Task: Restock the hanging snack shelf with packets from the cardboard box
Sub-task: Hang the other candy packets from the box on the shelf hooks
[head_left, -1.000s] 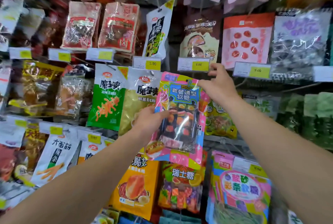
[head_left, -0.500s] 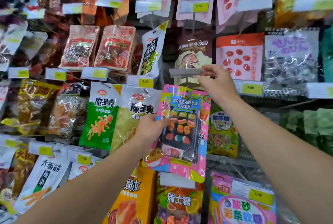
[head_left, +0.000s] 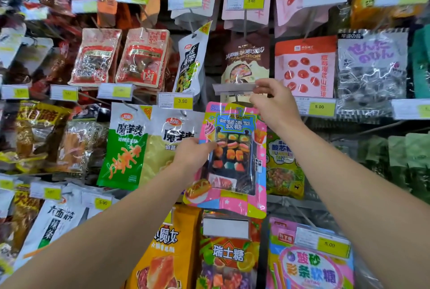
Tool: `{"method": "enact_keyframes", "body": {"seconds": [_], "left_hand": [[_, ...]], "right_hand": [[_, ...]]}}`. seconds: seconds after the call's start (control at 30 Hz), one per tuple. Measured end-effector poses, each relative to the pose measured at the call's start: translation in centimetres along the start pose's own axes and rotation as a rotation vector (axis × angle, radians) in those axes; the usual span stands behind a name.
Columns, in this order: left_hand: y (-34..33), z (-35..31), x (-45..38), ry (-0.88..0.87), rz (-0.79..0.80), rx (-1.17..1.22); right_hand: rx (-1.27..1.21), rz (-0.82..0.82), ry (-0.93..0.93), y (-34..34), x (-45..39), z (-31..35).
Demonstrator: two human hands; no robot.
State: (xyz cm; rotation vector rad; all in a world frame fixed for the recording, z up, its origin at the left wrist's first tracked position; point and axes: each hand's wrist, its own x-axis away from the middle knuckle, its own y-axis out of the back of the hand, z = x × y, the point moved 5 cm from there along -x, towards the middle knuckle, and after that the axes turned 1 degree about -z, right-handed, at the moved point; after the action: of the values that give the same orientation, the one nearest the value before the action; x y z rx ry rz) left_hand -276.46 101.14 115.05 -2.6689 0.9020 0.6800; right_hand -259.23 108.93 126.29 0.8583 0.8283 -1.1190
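A pink gummy-candy packet with a clear window showing small coloured sweets is held up in front of the hanging snack shelf. My left hand grips its left edge at mid height. My right hand pinches a grey price-tag holder on a hook just above the packet's top edge, tilted up so its face points away. The packet's hang hole is hidden behind my right hand. The cardboard box is not in view.
Packets hang on hooks all around: green and yellow konjac packs to the left, an orange-topped red-fruit bag to the right, fruit-candy bags below. Yellow price tags stick out on hook ends between rows.
The view has tilted up, so the shelf sits lower in frame. My right hand flipped the price-tag holder upward and holds it. The pink packet rose slightly toward that hook.
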Motion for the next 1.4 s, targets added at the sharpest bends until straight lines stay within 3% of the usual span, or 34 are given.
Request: {"method": "enact_keyframes", "body": {"seconds": [0.2, 0.3, 0.43, 0.63, 0.77, 0.87, 0.97, 1.4], "left_hand": [[-0.4, 1.6, -0.9, 0.086, 0.015, 0.029], [-0.9, 2.0, -1.0, 0.077, 0.078, 0.051], [-0.7, 3.0, -1.5, 0.016, 0.005, -0.079], [-1.4, 4.3, -2.5, 0.025, 0.079, -0.152], [-1.1, 3.8, -1.9, -0.212, -0.007, -0.513], [-1.6, 3.9, -1.0, -0.325, 0.098, -0.615], [-2.1, 4.6, -1.3, -0.275, 0.238, -0.736], [-1.4, 4.8, -2.6, -0.233, 0.373, -0.833]], "right_hand": [[0.029, 0.033, 0.018, 0.1, 1.6, -0.5], [0.172, 0.057, 0.005, -0.3, 3.5, -2.6], [0.376, 0.095, -0.078, -0.9, 6.9, -7.0], [0.245, 0.298, -0.228, -2.7, 10.2, -10.0], [0.344, 0.232, -0.212, -3.0, 10.1, -11.0], [0.412, 0.225, -0.234, -3.7, 9.5, -12.2], [0.473, 0.201, -0.248, -4.4, 9.0, -13.3], [0.567, 0.139, -0.357, -5.6, 9.6, -13.1]]}}
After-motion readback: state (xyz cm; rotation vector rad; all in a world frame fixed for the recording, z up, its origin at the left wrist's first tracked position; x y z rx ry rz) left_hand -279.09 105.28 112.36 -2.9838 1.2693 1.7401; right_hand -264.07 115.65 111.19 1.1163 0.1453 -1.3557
